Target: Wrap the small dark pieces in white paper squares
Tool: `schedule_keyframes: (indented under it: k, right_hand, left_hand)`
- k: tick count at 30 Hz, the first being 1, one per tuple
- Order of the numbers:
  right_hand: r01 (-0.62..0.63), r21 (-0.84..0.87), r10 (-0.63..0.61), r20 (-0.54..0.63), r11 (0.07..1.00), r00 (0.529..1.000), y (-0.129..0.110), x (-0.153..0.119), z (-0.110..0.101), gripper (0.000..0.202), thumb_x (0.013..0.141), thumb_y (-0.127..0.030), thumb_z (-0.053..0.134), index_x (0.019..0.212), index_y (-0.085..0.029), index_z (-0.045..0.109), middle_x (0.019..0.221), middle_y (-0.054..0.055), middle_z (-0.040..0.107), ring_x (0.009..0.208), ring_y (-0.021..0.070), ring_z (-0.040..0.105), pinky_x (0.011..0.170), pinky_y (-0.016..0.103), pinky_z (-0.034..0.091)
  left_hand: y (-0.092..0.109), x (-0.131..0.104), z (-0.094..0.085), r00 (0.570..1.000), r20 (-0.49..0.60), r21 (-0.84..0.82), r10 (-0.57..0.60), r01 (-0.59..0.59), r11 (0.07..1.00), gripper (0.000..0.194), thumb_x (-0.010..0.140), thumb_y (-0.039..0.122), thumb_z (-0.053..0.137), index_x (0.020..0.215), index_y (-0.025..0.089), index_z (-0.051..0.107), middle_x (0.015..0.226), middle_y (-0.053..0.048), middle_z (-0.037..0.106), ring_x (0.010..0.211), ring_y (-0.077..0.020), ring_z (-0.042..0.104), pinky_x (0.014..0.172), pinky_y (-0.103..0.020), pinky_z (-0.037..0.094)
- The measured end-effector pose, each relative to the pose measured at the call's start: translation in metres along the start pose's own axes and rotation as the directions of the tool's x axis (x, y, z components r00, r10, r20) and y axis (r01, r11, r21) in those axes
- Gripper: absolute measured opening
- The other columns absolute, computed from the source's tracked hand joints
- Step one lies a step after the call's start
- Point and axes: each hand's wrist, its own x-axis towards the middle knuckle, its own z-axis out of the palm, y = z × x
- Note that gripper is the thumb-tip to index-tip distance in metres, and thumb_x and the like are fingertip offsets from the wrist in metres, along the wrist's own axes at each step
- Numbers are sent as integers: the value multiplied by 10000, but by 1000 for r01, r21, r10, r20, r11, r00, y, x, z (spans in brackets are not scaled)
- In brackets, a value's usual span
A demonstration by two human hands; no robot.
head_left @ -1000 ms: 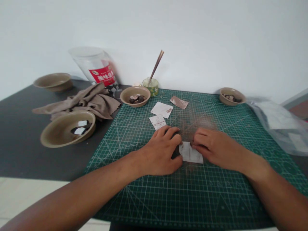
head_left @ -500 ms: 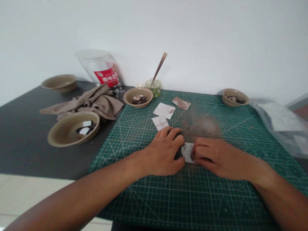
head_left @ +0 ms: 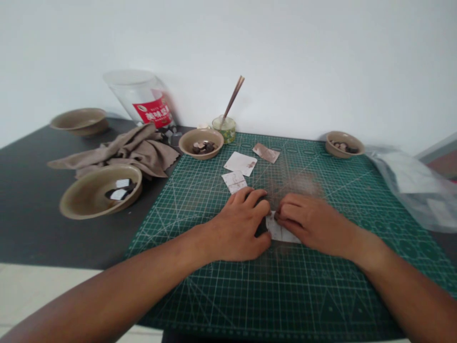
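Observation:
My left hand (head_left: 243,226) lies on the green cutting mat (head_left: 200,286). Its fingers curve over a dark piece (head_left: 262,227), mostly covered by the hand, and its fingertips and thumb reach the left edge of a marked white paper piece (head_left: 276,232). Over the right part of that paper is my right hand (head_left: 314,221), closed, with a small dark bit (head_left: 276,216) at its pinched fingertips; its kind cannot be made out. Just beyond the left fingers lies another marked paper (head_left: 234,181). A white paper (head_left: 241,163) and a brownish one (head_left: 266,153) are farther back.
Brown smudges mark the mat. A bowl (head_left: 185,136) of dark and tan bits, a green cup (head_left: 226,126) with sticks, and another small bowl (head_left: 330,150) stand at the back. Leftward are a larger bowl (head_left: 78,200), cloth (head_left: 132,152) and clear jar (head_left: 121,90). Plastic bag (head_left: 414,190) at right.
My right hand has shifted left and slightly up over the paper, so more of the paper's lower right edge shows. My left hand stays at the paper's left edge. The view has turned slightly.

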Motion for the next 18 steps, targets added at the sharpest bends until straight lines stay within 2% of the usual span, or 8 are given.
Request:
schedule_keyframes:
  k: [2,5,7,10,12,15,18]
  right_hand:
    - [-25,14,24,35,1000,999,2,0,-2,153,985,-187,547,867,-189,643,909,31,605,807,168,573,721,314,432]
    - [26,99,-40,139,995,990,0,-1,-2,140,976,-169,562,856,-195,628,893,8,607,757,140,562,688,288,426]
    - [42,52,-45,75,998,996,-2,1,1,135,983,-173,549,885,-189,640,925,27,612,806,158,573,725,304,434]
    - [-27,-51,26,-27,998,999,-2,3,5,155,997,-185,522,907,-170,648,946,56,614,864,193,583,770,340,441]
    - [-53,-46,53,-12,998,999,-1,3,5,162,999,-195,523,898,-173,649,922,50,613,845,190,583,759,338,442]
    - [20,54,-24,72,998,997,-1,1,3,153,999,-201,538,902,-191,655,908,27,622,807,164,581,731,308,445]
    - [57,54,-59,37,997,998,-3,1,4,154,1004,-200,529,924,-184,660,944,43,636,858,176,591,778,320,457]
  left_hand:
    - [0,0,0,1000,-1,-5,2,-2,1000,254,834,316,607,1052,200,546,1432,-119,473,1385,-356,348,1160,-566,337]
    - [0,0,0,1000,-1,-6,15,-15,1000,251,843,321,598,1055,199,543,1423,-118,478,1379,-354,357,1154,-566,347]
    - [0,1,1,1000,-6,1,14,-14,1000,243,838,318,601,1038,195,538,1423,-121,477,1373,-355,362,1153,-564,348]
    - [0,1,1,1000,-3,1,0,0,1000,254,833,314,609,1047,196,541,1428,-121,472,1379,-357,355,1158,-566,342]
    - [1,1,0,1000,5,-4,-2,2,1000,269,840,319,606,1072,197,548,1437,-121,465,1388,-358,343,1163,-566,335]
    - [1,0,0,1000,8,-2,9,-9,1000,262,851,326,593,1071,191,548,1426,-126,472,1386,-358,347,1163,-561,335]
    - [1,1,0,1000,7,7,7,-7,1000,236,847,320,591,1038,190,541,1409,-128,486,1375,-359,361,1155,-566,341]
